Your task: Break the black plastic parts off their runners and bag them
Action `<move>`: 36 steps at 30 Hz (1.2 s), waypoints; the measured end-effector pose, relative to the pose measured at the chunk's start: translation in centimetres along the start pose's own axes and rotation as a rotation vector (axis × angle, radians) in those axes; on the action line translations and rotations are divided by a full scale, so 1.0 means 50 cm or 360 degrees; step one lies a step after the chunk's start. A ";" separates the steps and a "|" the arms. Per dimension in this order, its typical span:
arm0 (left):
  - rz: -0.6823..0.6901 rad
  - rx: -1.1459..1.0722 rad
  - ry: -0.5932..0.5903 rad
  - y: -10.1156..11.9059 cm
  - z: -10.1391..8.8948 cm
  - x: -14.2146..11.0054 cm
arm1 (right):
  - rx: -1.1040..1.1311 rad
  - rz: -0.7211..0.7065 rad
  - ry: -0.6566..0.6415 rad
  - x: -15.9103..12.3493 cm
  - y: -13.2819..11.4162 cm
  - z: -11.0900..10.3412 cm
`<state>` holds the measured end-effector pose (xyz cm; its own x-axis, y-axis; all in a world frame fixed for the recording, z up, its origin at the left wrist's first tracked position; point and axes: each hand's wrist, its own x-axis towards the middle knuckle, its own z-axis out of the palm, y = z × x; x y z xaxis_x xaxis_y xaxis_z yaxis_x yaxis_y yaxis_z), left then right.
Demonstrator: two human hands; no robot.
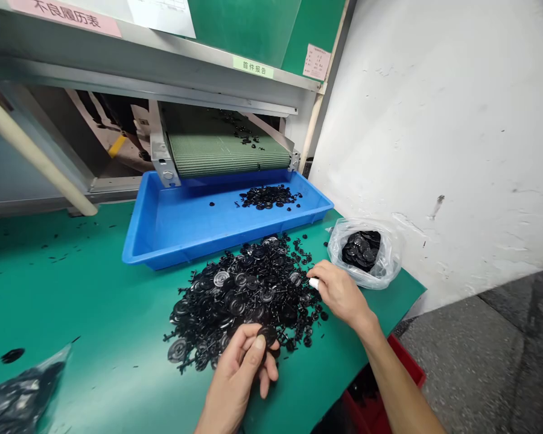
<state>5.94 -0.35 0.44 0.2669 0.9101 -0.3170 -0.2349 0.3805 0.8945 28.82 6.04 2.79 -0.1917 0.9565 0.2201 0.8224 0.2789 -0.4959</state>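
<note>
A heap of small black round plastic parts [248, 289] lies on the green table [85, 289] in front of me. My left hand [239, 374] is at the heap's near edge, fingers closed around a black round part [268, 334]. My right hand [339, 292] reaches into the heap's right side, fingers pinched together; a white cover shows on one fingertip, and what it pinches is hidden.
A blue tray [172, 226] under a green conveyor belt [226, 154] holds more black parts [266, 196]. A clear bag of parts [366, 250] sits at the table's right corner. Another bag [18, 398] lies near left. A red bin [380, 398] is below the table edge.
</note>
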 end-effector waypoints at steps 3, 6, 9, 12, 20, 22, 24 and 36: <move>-0.0012 -0.0066 0.0068 0.002 0.001 -0.001 | -0.0056 0.0050 -0.0131 -0.020 -0.004 -0.008; -0.0059 -0.0047 0.0064 0.001 -0.001 0.001 | -0.0108 0.0082 -0.0246 -0.035 -0.008 -0.003; -0.0120 -0.0125 0.0026 -0.001 -0.007 0.004 | -0.0209 0.0115 -0.0314 -0.033 -0.009 0.002; -0.0150 -0.0313 -0.0020 -0.001 -0.018 0.006 | -0.0315 0.0122 -0.0382 -0.022 -0.009 0.004; -0.0137 -0.0523 -0.0108 0.006 -0.027 0.010 | -0.0282 0.0076 -0.0185 -0.031 -0.008 0.005; -0.0134 -0.0545 -0.0089 0.007 -0.027 0.011 | -0.0253 0.0019 -0.0176 -0.043 -0.008 0.003; -0.0136 -0.0547 -0.0078 0.007 -0.028 0.011 | -0.0254 -0.0046 -0.0209 -0.052 -0.010 0.004; -0.0123 -0.0222 -0.0075 -0.007 -0.025 0.021 | -0.0207 -0.0316 -0.0233 -0.015 -0.070 0.045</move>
<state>5.12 0.65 -0.60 0.3320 0.8698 -0.3649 -0.3385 0.4710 0.8146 24.86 4.55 2.48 -0.4236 0.8891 0.1735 0.8210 0.4578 -0.3413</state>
